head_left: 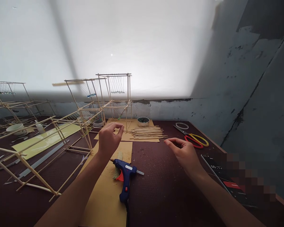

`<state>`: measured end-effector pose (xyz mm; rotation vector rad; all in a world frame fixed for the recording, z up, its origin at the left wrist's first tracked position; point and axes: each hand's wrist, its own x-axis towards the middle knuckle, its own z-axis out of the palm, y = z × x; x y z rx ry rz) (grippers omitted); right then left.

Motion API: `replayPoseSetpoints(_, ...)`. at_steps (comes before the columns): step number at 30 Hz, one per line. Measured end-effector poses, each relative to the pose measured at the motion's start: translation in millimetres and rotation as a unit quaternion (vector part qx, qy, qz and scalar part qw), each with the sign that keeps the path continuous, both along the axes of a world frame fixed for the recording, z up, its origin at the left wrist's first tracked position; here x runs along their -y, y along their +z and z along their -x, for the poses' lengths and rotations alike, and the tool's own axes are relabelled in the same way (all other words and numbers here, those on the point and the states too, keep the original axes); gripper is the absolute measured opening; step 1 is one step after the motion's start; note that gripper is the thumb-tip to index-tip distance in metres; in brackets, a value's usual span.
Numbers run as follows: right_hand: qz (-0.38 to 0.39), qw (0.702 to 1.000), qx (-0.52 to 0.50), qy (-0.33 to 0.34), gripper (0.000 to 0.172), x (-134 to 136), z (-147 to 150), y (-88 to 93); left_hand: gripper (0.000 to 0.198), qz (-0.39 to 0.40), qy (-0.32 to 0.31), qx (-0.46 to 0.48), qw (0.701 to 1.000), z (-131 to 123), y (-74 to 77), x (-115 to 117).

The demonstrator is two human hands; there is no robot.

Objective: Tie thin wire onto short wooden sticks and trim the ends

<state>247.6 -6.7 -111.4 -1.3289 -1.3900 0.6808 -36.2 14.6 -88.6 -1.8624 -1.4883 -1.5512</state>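
Note:
My left hand (109, 137) is raised above the tan cardboard (104, 201), thumb and fingers pinched together; whatever is between them is too small to make out. Over the dark table, my right hand (183, 154) also pinches, and a faint thin line shows at its fingertips, too fine to name. Between the two hands lies a pile of thin wooden sticks (146, 131). Below and between my forearms a blue glue gun (126, 176) rests on its side, a glue stick poking from its back. Left of my left hand stands a stick frame (101, 108) with small beads hanging on threads.
Behind the sticks is a round tin (143, 121) of dark small pieces. Scissors (196, 141) with red and yellow handles and a phone (223, 179) lie at the right. More stick frames, a white bowl (14, 128), a small bottle (39, 127) and yellow sheet (47, 138) fill the left.

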Motion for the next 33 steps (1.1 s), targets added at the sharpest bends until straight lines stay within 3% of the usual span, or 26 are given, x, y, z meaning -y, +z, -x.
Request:
replayPoseSetpoints(10,-0.023,0.999,-0.009,-0.035,0.029,5,3,8.0,0.008,-0.01,0.041,-0.013,0.999,1,-1.8,-2)
replayPoseSetpoints(22,-0.116,0.989,0.08,-0.054,0.022,19,10,14.2,0.013,0.054,0.091,-0.014,0.994,4,-0.8,-2)
replayPoseSetpoints(33,-0.156,0.982,0.095,-0.052,0.017,19,10,13.7,0.017,0.09,0.142,-0.011,0.986,18,-3.8,-11)
